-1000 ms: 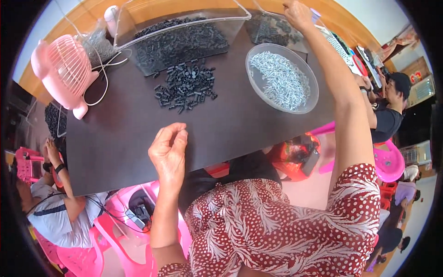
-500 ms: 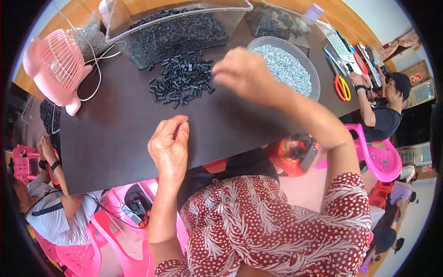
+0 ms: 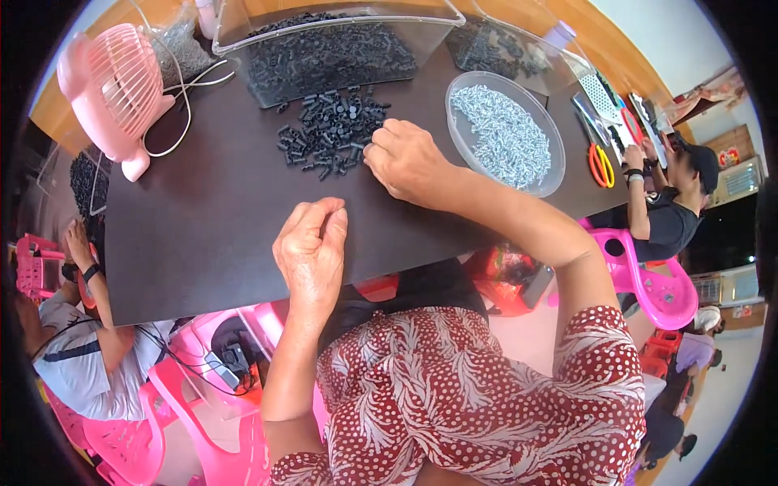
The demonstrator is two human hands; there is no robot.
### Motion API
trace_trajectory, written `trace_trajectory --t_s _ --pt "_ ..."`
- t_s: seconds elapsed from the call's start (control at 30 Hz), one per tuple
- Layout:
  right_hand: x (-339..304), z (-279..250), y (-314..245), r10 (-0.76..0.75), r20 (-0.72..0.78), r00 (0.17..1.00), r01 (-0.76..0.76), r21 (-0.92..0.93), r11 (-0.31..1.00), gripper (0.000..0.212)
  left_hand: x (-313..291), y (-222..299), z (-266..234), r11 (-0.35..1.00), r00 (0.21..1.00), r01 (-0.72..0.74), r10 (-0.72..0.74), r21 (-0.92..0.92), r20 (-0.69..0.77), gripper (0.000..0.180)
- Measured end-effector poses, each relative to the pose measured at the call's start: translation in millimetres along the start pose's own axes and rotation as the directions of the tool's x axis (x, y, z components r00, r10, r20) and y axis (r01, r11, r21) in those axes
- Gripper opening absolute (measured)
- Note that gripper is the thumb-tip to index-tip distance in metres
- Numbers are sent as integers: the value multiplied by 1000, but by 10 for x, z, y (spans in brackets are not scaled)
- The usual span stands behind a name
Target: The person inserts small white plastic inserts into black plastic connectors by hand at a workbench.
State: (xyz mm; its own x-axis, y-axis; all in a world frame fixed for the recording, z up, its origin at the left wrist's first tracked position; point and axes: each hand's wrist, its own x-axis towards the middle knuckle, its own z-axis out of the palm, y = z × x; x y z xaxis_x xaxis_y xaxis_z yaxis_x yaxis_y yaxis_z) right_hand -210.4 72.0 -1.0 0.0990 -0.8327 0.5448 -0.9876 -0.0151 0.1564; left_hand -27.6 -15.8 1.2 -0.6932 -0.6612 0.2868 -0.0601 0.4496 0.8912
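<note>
My left hand (image 3: 311, 247) rests near the table's front edge, thumb and fingers pinched together; whatever they may hold is hidden. Just beyond it lies a loose pile of small black plastic cylinder-like parts (image 3: 328, 134). My right hand (image 3: 408, 164) is at the pile's right side with its fingers curled shut, and I cannot make out anything inside them. To the right of that hand sits a round clear tray (image 3: 553, 180) of small silver screws (image 3: 504, 138).
A clear bin (image 3: 340, 61) of black parts stands behind the pile, and another bin (image 3: 506, 50) is farther right. At the left is a pink fan (image 3: 117, 89) with a white cable. Orange-handled scissors (image 3: 600, 166) lie at the right. Co-workers sit on both sides.
My right hand has come down and nearer to me, beside the pile's right edge. My left hand keeps its pinch in nearly the same place. The whole view has shifted slightly.
</note>
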Motion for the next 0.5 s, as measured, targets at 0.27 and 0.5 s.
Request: trace_trajectory --t_s 0.27,0.5 --pt "101 -385 -264 516 304 801 -575 630 522 10 -31 -134 42 969 996 62 -74 -239 -42 13" --pt "73 -463 -415 472 542 695 -665 735 135 15 4 38 10 649 917 399 -301 -648 263 20"
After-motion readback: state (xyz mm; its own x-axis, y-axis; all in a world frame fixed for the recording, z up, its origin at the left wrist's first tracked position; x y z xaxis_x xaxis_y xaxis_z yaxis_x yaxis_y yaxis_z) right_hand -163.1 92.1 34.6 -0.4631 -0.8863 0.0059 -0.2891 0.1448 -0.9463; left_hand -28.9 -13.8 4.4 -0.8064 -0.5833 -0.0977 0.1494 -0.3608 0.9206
